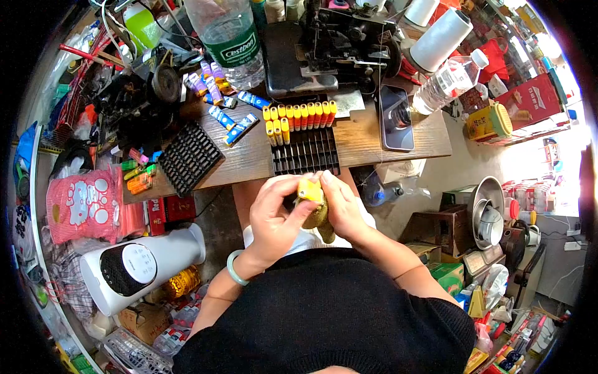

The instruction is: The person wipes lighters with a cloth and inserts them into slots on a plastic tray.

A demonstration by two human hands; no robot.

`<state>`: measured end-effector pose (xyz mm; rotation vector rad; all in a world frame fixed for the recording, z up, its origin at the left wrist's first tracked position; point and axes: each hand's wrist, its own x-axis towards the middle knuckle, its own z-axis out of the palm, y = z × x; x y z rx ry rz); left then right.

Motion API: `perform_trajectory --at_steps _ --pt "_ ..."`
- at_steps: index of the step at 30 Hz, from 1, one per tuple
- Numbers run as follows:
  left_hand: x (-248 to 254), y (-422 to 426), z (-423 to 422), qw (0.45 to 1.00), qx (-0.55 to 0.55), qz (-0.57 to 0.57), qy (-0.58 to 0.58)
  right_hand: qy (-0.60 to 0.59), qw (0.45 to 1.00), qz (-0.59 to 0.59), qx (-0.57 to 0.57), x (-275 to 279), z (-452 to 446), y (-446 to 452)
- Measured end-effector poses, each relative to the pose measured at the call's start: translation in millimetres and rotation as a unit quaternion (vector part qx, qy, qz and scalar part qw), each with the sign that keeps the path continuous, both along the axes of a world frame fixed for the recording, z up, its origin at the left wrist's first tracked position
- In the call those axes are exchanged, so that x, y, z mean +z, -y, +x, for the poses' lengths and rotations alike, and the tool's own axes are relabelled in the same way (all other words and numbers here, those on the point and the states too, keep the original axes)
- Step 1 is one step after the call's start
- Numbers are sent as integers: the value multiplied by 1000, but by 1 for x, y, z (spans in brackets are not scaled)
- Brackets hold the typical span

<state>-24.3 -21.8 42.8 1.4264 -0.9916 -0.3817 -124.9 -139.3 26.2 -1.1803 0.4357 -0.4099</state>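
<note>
1) Left hand point(277, 209) — fingers pinch the yellow lighter point(311, 191), just near of the black tray point(305, 163)
2) Right hand point(341, 207) — fingers curl at the lighter's right, by olive cloth point(323, 225); cannot tell their grip
3) Tray rests on the worktop point(367, 151)

A small, boxy yellow piece point(310, 191) stands tilted between the fingers of the left hand point(272, 204), a crumpled olive-brown cloth point(322, 223) hanging below it, against the right hand point(344, 210).
</note>
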Motion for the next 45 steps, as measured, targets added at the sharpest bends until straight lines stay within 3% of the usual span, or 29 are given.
perform_trajectory --at_steps 2,5,7,9,11,13,14,15,17,19,22,25,27,28,29,32,36,39,45 --pt "3 3 -7 977 28 -104 -183 -32 999 9 13 -6 -3 0" --pt "11 5 6 986 42 -115 -110 -69 997 -21 31 -12 -7 2" --pt "12 3 9 979 25 -123 -161 -7 997 -20 -69 -5 -5 0" --pt "13 3 15 993 45 8 112 50 993 -3 -109 -6 -3 4" --pt "18 4 4 997 0 71 -6 70 990 -60 -107 -1 0 8" --pt "5 4 -7 978 -21 74 -196 98 981 -146 -77 -3 0 8" --pt "-2 4 -6 979 -29 53 -197 47 956 -291 1 3 -10 19" --pt "-1 4 -6 982 -18 34 -188 57 952 -301 2 5 -9 19" --pt "-1 3 -2 969 10 -14 -246 61 979 -193 -17 5 -7 15" --pt "3 3 7 973 40 -27 -224 48 982 -173 -50 1 -5 23" --pt "-1 4 25 985 78 -40 -147 105 944 -295 -102 0 5 42" --pt "-4 6 35 975 128 -69 -168 -7 869 -484 -102 22 21 49" --pt "-6 17 43 984 172 -28 -25 -20 835 -535 -127 29 37 43" --pt "-5 19 47 982 181 3 -47 -35 798 -582 -152 30 44 41" --pt "-6 21 51 979 189 35 -70 -33 798 -583 -150 30 49 41" --pt "-5 31 60 977 210 45 -18 -42 730 -674 -106 25 60 45" --pt "0 37 66 973 205 103 20 -32 714 -695 -78 28 66 54" --pt "-10 44 71 972 214 46 82 -36 718 -691 -81 30 69 55" --pt "-16 46 70 967 230 40 103 -34 715 -691 -99 23 71 51"
